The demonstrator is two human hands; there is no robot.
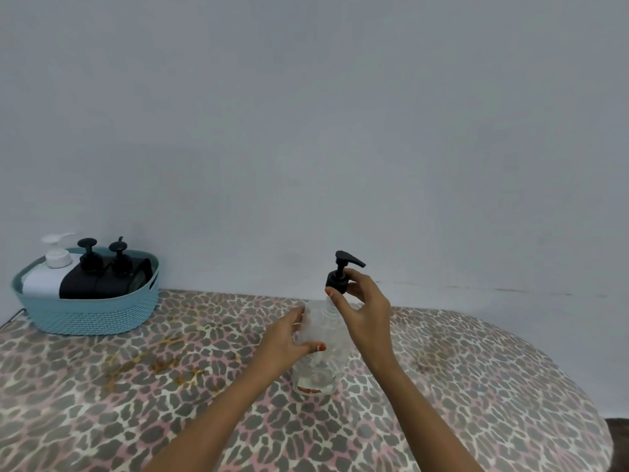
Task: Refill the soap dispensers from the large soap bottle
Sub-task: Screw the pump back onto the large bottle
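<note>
A clear plastic soap dispenser (321,356) stands upright on the leopard-print table (136,386), near its middle. My left hand (286,338) wraps around the clear body. My right hand (364,311) pinches the collar of its black pump head (342,272), which sits at the bottle's neck. At the back left, a white pump bottle (44,277) and two black pump dispensers (92,277) stand inside a light blue basket (88,315).
A plain grey wall rises right behind the table. The table's rounded edge curves down at the right, with dark floor showing at the lower right corner. Brownish stains mark the cloth left of the bottle.
</note>
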